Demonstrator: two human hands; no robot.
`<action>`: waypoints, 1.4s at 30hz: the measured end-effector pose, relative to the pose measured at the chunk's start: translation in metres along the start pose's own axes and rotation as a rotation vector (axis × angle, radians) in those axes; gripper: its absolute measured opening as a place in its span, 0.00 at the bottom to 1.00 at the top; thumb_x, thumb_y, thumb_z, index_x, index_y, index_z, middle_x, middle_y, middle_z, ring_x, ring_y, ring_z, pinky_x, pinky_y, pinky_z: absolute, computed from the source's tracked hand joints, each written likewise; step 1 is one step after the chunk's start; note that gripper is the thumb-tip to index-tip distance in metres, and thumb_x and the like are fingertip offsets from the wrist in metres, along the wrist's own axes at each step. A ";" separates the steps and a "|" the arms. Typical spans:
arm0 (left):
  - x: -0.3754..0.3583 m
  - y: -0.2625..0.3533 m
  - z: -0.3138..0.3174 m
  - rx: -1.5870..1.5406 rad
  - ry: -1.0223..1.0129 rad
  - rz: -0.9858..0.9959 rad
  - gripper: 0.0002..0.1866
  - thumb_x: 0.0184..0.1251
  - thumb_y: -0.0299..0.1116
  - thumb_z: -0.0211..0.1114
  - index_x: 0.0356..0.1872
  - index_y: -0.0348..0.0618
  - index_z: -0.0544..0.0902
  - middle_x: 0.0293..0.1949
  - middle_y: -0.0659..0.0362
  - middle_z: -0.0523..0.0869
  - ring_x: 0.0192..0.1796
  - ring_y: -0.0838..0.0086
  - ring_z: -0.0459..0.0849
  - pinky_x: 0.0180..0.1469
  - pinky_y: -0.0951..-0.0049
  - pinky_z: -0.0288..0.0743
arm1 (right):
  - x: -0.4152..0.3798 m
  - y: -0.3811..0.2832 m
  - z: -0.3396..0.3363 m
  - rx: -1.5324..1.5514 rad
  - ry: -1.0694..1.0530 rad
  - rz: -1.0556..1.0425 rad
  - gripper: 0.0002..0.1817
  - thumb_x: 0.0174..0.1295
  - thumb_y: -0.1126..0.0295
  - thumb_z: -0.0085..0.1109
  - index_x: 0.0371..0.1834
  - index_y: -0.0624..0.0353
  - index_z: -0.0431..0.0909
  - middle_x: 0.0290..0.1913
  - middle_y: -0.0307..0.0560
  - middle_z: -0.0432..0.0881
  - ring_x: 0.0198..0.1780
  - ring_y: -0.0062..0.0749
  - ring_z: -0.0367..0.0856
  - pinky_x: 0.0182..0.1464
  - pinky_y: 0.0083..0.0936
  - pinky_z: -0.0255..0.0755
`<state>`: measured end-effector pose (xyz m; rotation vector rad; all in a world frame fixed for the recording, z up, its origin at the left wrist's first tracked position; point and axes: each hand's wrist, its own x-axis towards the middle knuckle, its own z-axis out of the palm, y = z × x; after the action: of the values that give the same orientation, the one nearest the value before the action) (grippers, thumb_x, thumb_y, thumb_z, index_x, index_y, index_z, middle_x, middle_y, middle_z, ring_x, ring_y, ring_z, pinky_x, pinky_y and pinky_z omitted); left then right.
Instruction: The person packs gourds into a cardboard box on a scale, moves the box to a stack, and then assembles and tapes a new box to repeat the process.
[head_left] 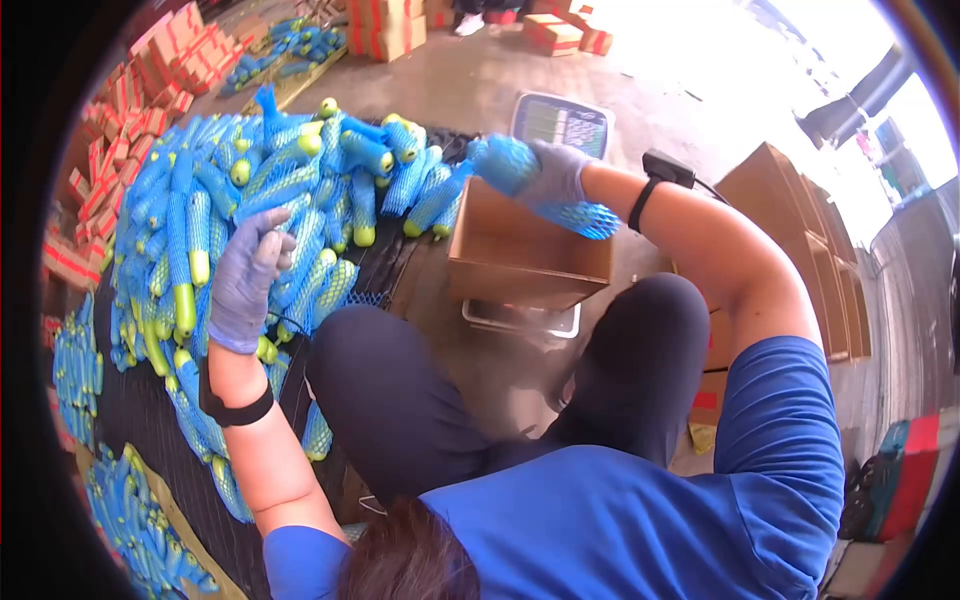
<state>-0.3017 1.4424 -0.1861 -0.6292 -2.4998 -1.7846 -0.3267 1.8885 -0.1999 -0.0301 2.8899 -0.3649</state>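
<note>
My right hand (553,178), in a purple glove, grips a green vegetable in blue foam netting (505,165) above the back rim of an open cardboard box (530,240). Loose netting hangs below that hand. At the left, my gloved left hand (250,275) is raised over a large pile of netted green vegetables (190,225), its fingers curled; whether it holds anything cannot be made out. The box sits between my knees on a scale, whose display panel (562,125) shows behind it.
Taped cartons (190,55) are heaped at the upper left. More cartons (385,28) stand at the back, near a person's shoe (469,24). Open cardboard boxes (790,230) stand on the right. Another netted pile (150,525) lies at the lower left.
</note>
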 end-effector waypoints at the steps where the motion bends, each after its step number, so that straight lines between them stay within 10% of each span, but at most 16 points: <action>1: -0.007 -0.022 -0.002 0.044 0.025 -0.061 0.24 0.74 0.48 0.59 0.59 0.40 0.78 0.39 0.63 0.82 0.38 0.81 0.78 0.43 0.81 0.72 | 0.002 -0.010 0.011 -0.121 -0.136 0.037 0.46 0.42 0.44 0.73 0.64 0.60 0.73 0.55 0.60 0.82 0.58 0.51 0.82 0.60 0.39 0.75; 8: -0.171 -0.250 0.003 0.538 -0.176 -0.911 0.31 0.64 0.53 0.68 0.57 0.35 0.79 0.56 0.46 0.84 0.58 0.58 0.83 0.62 0.63 0.74 | 0.094 0.032 0.181 -0.430 -0.393 -0.017 0.43 0.48 0.52 0.72 0.65 0.64 0.68 0.60 0.64 0.79 0.62 0.52 0.79 0.63 0.39 0.74; 12: -0.204 -0.256 0.019 0.748 -0.209 -1.331 0.44 0.56 0.53 0.74 0.70 0.40 0.69 0.64 0.45 0.78 0.68 0.54 0.75 0.69 0.63 0.69 | 0.141 0.075 0.256 -0.408 -0.469 0.159 0.31 0.62 0.57 0.59 0.63 0.64 0.65 0.64 0.63 0.77 0.65 0.51 0.78 0.64 0.39 0.73; 15: -0.215 -0.286 0.042 1.080 -0.272 -1.207 0.61 0.45 0.49 0.81 0.79 0.49 0.51 0.75 0.51 0.63 0.78 0.58 0.58 0.77 0.54 0.53 | 0.134 0.064 0.247 -0.448 -0.502 0.217 0.29 0.65 0.58 0.55 0.64 0.64 0.65 0.65 0.63 0.75 0.65 0.52 0.77 0.64 0.39 0.73; 20: -0.210 -0.358 0.032 1.223 -0.223 -1.081 0.52 0.45 0.46 0.79 0.73 0.48 0.62 0.66 0.53 0.74 0.71 0.59 0.70 0.73 0.55 0.62 | 0.126 0.024 0.196 -0.667 -0.634 0.131 0.30 0.66 0.54 0.56 0.65 0.62 0.67 0.65 0.62 0.76 0.65 0.51 0.77 0.65 0.39 0.72; 22: -0.187 -0.343 0.020 1.070 -0.309 -1.242 0.45 0.45 0.44 0.77 0.69 0.47 0.67 0.62 0.52 0.78 0.64 0.58 0.79 0.67 0.59 0.71 | 0.119 0.004 0.153 -0.591 -0.680 0.055 0.31 0.66 0.47 0.56 0.62 0.61 0.74 0.63 0.59 0.78 0.64 0.50 0.78 0.65 0.39 0.72; 26: -0.165 -0.310 -0.003 0.278 0.165 -0.952 0.38 0.41 0.37 0.78 0.59 0.41 0.76 0.51 0.55 0.86 0.55 0.68 0.83 0.60 0.66 0.76 | 0.102 -0.005 0.080 -0.479 -0.576 0.130 0.29 0.65 0.49 0.60 0.57 0.62 0.79 0.59 0.57 0.82 0.61 0.48 0.81 0.63 0.35 0.73; 28: -0.145 -0.309 -0.008 -0.346 0.258 -0.478 0.39 0.42 0.36 0.79 0.61 0.41 0.75 0.53 0.60 0.83 0.56 0.69 0.81 0.61 0.63 0.75 | 0.085 -0.010 0.045 -0.203 -0.373 -0.016 0.23 0.64 0.57 0.64 0.56 0.63 0.80 0.55 0.58 0.83 0.58 0.45 0.82 0.62 0.32 0.74; 33: 0.011 -0.128 0.038 -0.754 0.086 -0.029 0.43 0.45 0.35 0.81 0.66 0.44 0.72 0.58 0.57 0.81 0.62 0.64 0.79 0.67 0.59 0.72 | 0.060 -0.063 0.032 0.654 -0.158 -0.767 0.48 0.58 0.56 0.74 0.76 0.64 0.58 0.67 0.55 0.75 0.65 0.41 0.74 0.69 0.39 0.65; 38: 0.085 -0.024 0.115 -0.632 -0.127 0.089 0.35 0.51 0.35 0.80 0.62 0.41 0.75 0.56 0.56 0.82 0.59 0.64 0.80 0.64 0.66 0.73 | 0.037 -0.117 0.017 0.371 0.397 -0.716 0.65 0.35 0.49 0.86 0.76 0.62 0.57 0.61 0.61 0.77 0.67 0.50 0.71 0.69 0.41 0.65; 42: 0.114 -0.023 0.147 -0.177 -0.232 0.055 0.50 0.45 0.46 0.83 0.68 0.39 0.64 0.60 0.50 0.77 0.63 0.64 0.75 0.65 0.63 0.70 | 0.023 -0.064 -0.001 0.742 0.245 -0.694 0.48 0.41 0.45 0.78 0.65 0.58 0.70 0.57 0.49 0.83 0.63 0.37 0.78 0.64 0.38 0.71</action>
<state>-0.3812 1.6058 -0.2320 -0.9559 -2.4479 -2.0365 -0.3495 1.8256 -0.1883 -0.9133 2.6688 -1.6149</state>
